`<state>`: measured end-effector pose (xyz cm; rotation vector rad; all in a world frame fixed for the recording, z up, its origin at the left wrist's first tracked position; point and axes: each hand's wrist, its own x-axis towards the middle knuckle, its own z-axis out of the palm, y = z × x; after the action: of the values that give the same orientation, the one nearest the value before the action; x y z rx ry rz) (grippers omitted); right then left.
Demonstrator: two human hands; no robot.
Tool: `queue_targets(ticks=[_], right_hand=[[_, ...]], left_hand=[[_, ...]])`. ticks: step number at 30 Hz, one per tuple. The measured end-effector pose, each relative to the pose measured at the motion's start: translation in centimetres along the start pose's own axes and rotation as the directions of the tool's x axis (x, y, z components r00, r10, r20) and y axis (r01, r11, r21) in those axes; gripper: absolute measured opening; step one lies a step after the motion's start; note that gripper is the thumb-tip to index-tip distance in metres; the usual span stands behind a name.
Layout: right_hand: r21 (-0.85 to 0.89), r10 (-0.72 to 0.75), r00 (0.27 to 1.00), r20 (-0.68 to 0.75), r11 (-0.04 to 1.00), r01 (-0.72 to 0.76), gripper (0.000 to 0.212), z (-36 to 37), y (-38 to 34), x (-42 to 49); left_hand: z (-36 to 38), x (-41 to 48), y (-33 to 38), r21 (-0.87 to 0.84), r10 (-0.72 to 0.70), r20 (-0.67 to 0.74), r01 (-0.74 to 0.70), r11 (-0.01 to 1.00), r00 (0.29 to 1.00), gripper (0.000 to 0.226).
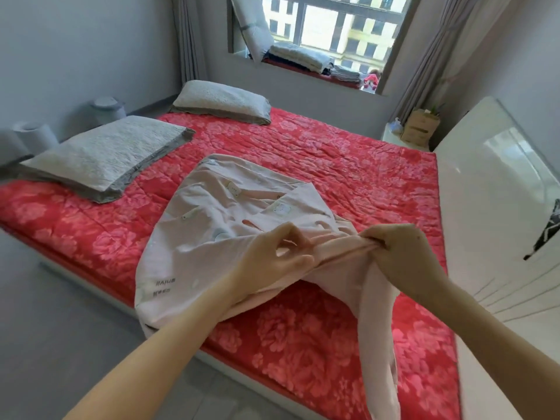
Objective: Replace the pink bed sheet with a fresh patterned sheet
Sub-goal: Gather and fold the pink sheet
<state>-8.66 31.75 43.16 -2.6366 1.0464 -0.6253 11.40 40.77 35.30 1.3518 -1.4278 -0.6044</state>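
A pale pink sheet [212, 225] printed with small cartoon figures lies partly folded on the bed, one end hanging down toward me at the right. It rests on a red quilted mattress cover [333, 165] with a pink flower pattern. My left hand [272, 259] pinches a bunched fold of the sheet near its middle. My right hand [403, 256] grips the same bunched edge a little to the right. Both hands hold the cloth just above the bed.
Two grey pillows [103, 159] [224, 101] lie at the left end of the bed. A white glossy cabinet [497, 183] runs along the right side. Folded bedding [300, 57] is stacked on the window sill. A cardboard box [419, 128] stands at the far corner. Grey floor lies at the left.
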Motion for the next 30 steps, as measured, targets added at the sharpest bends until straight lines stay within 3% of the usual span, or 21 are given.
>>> queue_targets(ticks=[4, 6, 9, 11, 15, 18, 20, 25, 28, 30], right_hand=[[-0.014, -0.036, 0.994, -0.099, 0.999, 0.035, 0.031, -3.6, -2.9, 2.5], [-0.005, -0.033, 0.99, -0.137, 0.999, 0.033, 0.031, -5.5, -4.2, 3.9], [0.014, -0.062, 0.977, -0.202, 0.998, 0.066, 0.028, -7.6, -5.6, 5.6], [0.041, -0.048, 0.974, -0.223, 0.997, 0.058, 0.028, -8.4, -5.7, 6.5], [0.055, -0.007, 0.971, -0.238, 0.998, 0.021, 0.027, -8.2, -5.5, 8.0], [0.072, 0.021, 0.971, -0.238, 0.997, -0.004, 0.026, -7.1, -5.7, 8.5], [0.057, 0.01, 0.976, -0.218, 0.998, 0.002, 0.026, -6.4, -5.9, 8.7], [0.041, 0.005, 0.98, -0.197, 0.999, 0.003, 0.024, -5.7, -6.0, 8.9], [0.053, 0.011, 0.983, -0.182, 0.999, -0.001, 0.025, -5.8, -5.8, 8.5], [0.056, 0.011, 0.986, -0.166, 0.998, -0.002, 0.026, -5.9, -5.8, 8.2]], left_hand=[[-1.0, -3.4, -4.8, 0.334, 0.028, -0.215, 0.047, 0.941, 0.976, 0.033], [-0.4, -3.7, -4.9, 0.398, 0.058, -0.309, 0.074, 0.914, 0.949, 0.035], [-1.4, -2.5, -3.8, 0.313, 0.048, -0.442, 0.104, 0.944, 0.896, 0.042], [-3.1, -1.3, -3.1, 0.234, 0.005, -0.506, 0.131, 0.963, 0.862, 0.026], [-6.2, 1.4, -2.2, 0.286, 0.131, -0.683, 0.098, 0.953, 0.718, 0.034], [-5.6, 3.3, -1.9, 0.427, 0.18, -0.618, 0.134, 0.894, 0.766, 0.04], [-4.3, 4.5, -1.3, 0.469, 0.233, -0.529, 0.052, 0.882, 0.816, 0.036], [-2.7, 6.1, 1.2, 0.23, 0.211, -0.398, -0.126, 0.965, 0.893, 0.04], [-2.7, 6.0, 1.4, 0.01, 0.122, -0.364, -0.127, 0.992, 0.923, 0.03], [-2.5, 5.9, 1.1, 0.03, 0.1, -0.296, -0.095, 0.995, 0.95, 0.022]])
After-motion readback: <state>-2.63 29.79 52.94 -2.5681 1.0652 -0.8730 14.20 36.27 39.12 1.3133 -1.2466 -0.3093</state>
